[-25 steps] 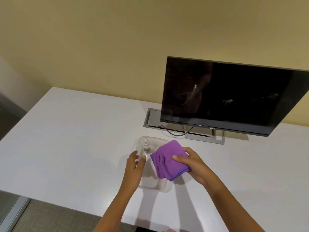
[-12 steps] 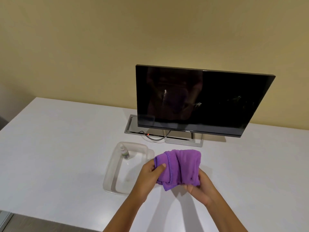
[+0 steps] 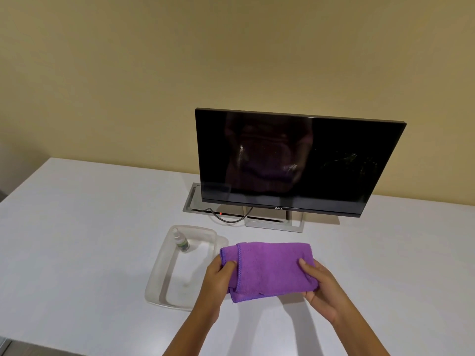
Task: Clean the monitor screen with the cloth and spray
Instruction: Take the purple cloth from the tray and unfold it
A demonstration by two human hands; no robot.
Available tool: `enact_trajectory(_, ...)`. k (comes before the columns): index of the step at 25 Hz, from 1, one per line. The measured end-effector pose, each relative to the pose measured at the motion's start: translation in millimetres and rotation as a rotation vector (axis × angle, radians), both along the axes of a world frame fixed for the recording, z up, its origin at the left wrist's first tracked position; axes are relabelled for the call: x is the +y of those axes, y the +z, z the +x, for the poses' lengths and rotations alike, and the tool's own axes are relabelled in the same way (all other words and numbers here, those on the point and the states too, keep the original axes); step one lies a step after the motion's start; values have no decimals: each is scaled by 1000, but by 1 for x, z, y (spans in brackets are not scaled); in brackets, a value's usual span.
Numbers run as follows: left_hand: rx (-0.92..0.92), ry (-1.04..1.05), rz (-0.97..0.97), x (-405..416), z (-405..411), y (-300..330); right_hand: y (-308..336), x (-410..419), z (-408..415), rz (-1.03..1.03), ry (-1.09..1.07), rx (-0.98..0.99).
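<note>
A purple cloth is held spread between both hands above the white table, in front of the monitor. My left hand grips its left edge, thumb on top. My right hand grips its right edge. The black monitor stands upright at the back of the table, its dark screen showing smears and specks. A small spray bottle stands in the far left corner of a clear plastic tray, left of the cloth.
The white table spreads wide to the left and right of the tray. A metal cable grommet with a black cable lies behind the tray, beside the monitor stand. A beige wall rises behind.
My left hand left the tray and took the cloth's left edge. Both hands then pulled the cloth wider apart. The view shifted, bringing the monitor toward centre.
</note>
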State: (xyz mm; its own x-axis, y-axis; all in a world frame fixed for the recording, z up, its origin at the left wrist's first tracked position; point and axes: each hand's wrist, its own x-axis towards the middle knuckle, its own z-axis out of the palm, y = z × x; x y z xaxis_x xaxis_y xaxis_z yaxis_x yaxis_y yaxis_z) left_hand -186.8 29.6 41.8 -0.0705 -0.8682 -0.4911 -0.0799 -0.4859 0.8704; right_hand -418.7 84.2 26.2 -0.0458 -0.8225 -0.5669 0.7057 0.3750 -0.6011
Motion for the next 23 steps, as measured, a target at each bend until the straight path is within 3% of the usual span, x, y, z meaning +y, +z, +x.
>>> enact_trajectory(3, -177, -37, -35, -1, -1, -8, 11, -8, 2, -40, 50, 177)
enact_trajectory(6, -399, -137, -272, 4, -8, -4, 26, -15, 14, -9, 61, 401)
enact_trajectory(8, -313, -306, -433, 12, -19, 4, 32, -17, 26, 26, 31, 516)
enact_trajectory(12, -161, -590, -464, 22, -46, 17, 43, -18, 46, -26, 27, 570)
enact_trajectory(16, 24, -512, -461, 16, -56, 25, 53, -16, 46, -153, 131, 613)
enact_trajectory(23, 24, -402, -397, 5, -48, 23, 53, -11, 45, -327, 211, 825)
